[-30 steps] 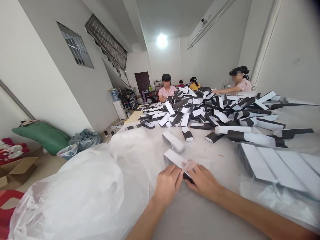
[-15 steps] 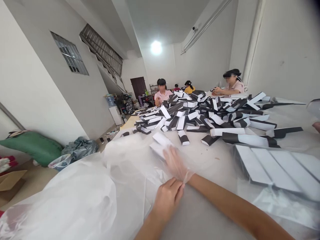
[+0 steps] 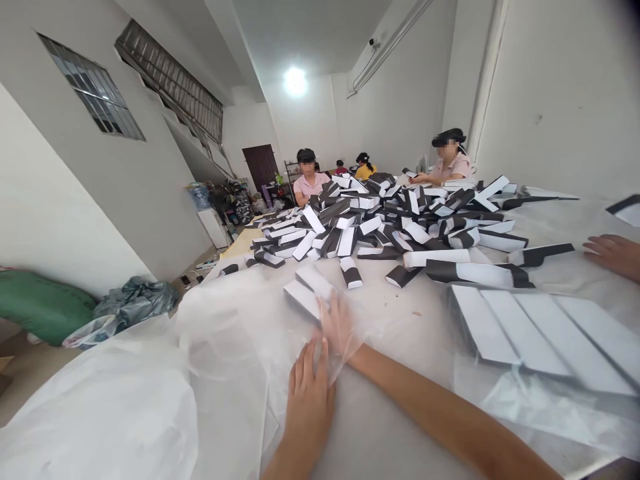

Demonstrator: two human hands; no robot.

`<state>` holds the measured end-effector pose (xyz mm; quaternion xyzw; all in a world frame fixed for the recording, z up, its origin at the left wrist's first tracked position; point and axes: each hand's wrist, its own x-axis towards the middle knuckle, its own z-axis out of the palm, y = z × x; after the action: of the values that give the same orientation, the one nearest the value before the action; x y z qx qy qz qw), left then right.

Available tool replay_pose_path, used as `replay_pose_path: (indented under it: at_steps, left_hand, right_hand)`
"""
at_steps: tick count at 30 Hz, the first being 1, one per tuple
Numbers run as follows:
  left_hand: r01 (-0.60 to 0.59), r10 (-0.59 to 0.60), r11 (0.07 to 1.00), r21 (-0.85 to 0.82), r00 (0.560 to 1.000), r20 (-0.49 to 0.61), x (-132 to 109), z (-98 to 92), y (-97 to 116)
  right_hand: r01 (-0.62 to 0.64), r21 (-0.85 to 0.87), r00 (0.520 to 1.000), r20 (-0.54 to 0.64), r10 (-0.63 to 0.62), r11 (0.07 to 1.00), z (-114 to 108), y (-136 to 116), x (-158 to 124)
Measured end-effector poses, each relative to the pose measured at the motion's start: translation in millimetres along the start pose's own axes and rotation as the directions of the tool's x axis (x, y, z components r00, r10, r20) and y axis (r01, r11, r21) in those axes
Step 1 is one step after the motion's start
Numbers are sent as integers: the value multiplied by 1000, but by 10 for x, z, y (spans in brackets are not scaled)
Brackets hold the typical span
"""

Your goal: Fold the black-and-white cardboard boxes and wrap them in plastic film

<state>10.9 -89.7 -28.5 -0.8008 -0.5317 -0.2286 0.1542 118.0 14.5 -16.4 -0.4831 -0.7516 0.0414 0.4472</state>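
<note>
My right hand (image 3: 339, 325) is inside a clear plastic bag (image 3: 356, 319), slightly blurred, its outstretched fingers touching the near ends of two white box-like pieces (image 3: 303, 293). These pieces lie side by side in the bag on the covered table. My left hand (image 3: 309, 390) lies just below, palm down with fingers extended, its fingertips at the bag near my right wrist. Beyond both hands is a large heap of black-and-white folded boxes (image 3: 370, 223). To the right, a filled clear bag (image 3: 530, 330) holds several white boxes in a row.
White plastic sheeting (image 3: 110, 400) spreads over the left side. At the right edge another person's hand (image 3: 613, 253) rests near a loose box (image 3: 627, 210). Two people in pink (image 3: 311, 181) sit behind the heap. A green sack (image 3: 40, 307) lies on the floor.
My left hand has let go of the bag's edge at my right wrist and flattened out, fingers extended. The view has turned slightly right; another person's hand shows more at the right.
</note>
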Motion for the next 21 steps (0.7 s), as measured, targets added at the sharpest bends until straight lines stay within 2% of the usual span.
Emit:
replay_pose_path:
  at_steps: [2,3,6,9,12,14,18,21]
  left_hand:
    - [2,-2,1000,-13,999,35,-14,16,-9]
    - [2,0,1000,-27,998,56,-20,20,-10]
    - [0,9,997,-83,993,118,-29,26,-12]
    - [14,6,991,-130,988,152,-25,26,-21]
    - [42,-14,985,-169,987,162,-15,14,-26]
    - [60,-25,979,-195,984,175,-7,-4,-22]
    - [82,-26,964,-251,976,216,19,-52,-3]
    - [118,-46,953,-279,966,254,51,-103,12]
  right_hand:
    - [-144,-97,987,-80,137,985,-46,-2,0]
    - [-165,-140,985,-75,155,976,-72,-6,9]
    - [-132,-238,990,17,140,962,-127,-27,55]
    - [-147,-294,979,95,182,944,-143,-45,100]
    - [-87,-286,957,241,160,954,-166,-43,125]
    - [-47,-260,947,296,126,965,-193,-32,131]
    - [-33,-216,944,313,102,976,-208,-11,139]
    - [-80,-185,946,295,133,980,-156,-7,143]
